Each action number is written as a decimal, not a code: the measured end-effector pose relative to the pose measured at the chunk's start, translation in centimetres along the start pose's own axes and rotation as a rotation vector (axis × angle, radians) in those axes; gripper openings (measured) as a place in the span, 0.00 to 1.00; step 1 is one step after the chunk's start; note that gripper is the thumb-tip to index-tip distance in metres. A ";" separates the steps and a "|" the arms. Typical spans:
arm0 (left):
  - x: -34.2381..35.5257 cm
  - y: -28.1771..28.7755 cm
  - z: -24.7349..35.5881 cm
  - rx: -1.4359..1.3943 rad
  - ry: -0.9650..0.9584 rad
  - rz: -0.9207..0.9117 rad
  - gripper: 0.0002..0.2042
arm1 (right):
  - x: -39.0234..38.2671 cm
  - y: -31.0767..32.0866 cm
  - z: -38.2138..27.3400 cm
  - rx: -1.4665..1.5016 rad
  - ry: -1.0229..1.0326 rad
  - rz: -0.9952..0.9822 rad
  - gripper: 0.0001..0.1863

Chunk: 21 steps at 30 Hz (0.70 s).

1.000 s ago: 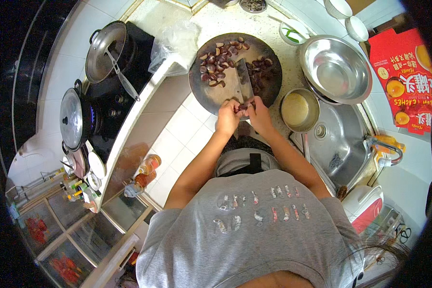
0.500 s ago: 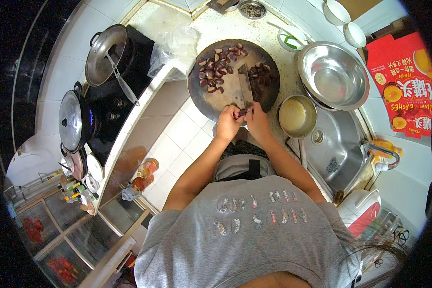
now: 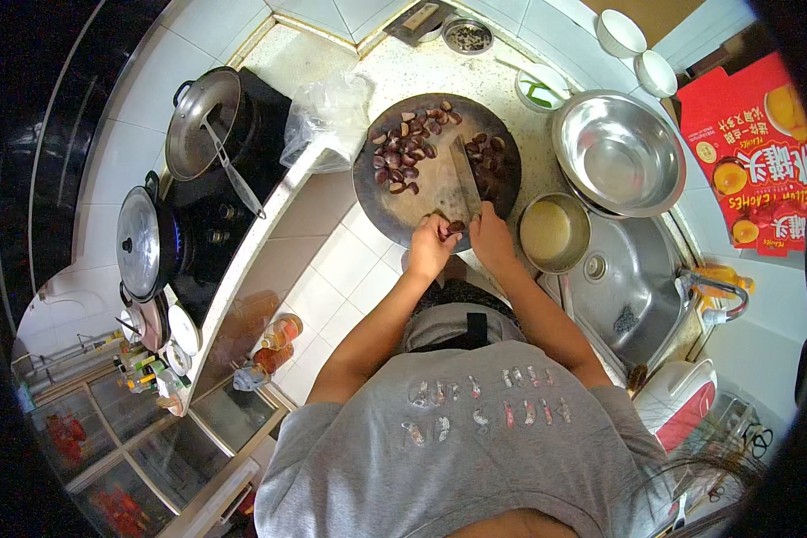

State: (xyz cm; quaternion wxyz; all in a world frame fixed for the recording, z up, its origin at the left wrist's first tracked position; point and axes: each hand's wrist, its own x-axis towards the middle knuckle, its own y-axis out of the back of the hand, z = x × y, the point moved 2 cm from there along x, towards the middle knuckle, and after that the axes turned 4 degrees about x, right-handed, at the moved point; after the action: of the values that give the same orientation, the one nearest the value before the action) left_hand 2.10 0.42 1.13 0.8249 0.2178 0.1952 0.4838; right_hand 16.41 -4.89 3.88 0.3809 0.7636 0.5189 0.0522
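Note:
A round wooden cutting board [image 3: 435, 199] lies at the counter's front edge with several dark brown chestnuts [image 3: 403, 152] on its left and far side. More chestnuts are on the right, partly hidden behind the blade of a cleaver [image 3: 467, 179]. My right hand [image 3: 490, 238] is closed round the cleaver's handle, and the blade points away from me, slanting left. Close beside it, over the near edge of the board, my left hand [image 3: 432, 246] pinches one chestnut [image 3: 455, 228] between its fingertips.
Right of the board stand a pot of pale liquid [image 3: 554, 235], a large steel bowl [image 3: 617, 148] and the sink [image 3: 637, 278]. A crumpled plastic bag [image 3: 329, 117] lies to the left. Beyond it a wok [image 3: 203, 117] and a lidded pot [image 3: 139, 235] over a blue flame occupy the stove.
My hands have drawn slightly apart, and the chestnut in my left fingertips now shows clearly. The cleaver stays in my right hand. The whole view has shifted a little.

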 end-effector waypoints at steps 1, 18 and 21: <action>0.1 0.0 0.1 0.005 -0.009 0.006 0.14 | 0.0 0.1 0.0 -0.014 -0.004 -0.005 0.12; 1.1 -1.0 -0.7 -0.098 -0.012 0.038 0.11 | 0.6 0.7 -0.1 0.340 0.073 -0.047 0.09; 1.0 -0.8 -0.3 -0.155 0.024 0.026 0.10 | 0.6 0.2 -0.1 0.329 0.048 -0.068 0.09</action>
State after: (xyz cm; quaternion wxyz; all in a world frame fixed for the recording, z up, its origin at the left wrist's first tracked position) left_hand 2.94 0.99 0.39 0.8306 0.1501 0.1641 0.5106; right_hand 16.78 -4.35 3.90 0.2398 0.7961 0.5549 -0.0283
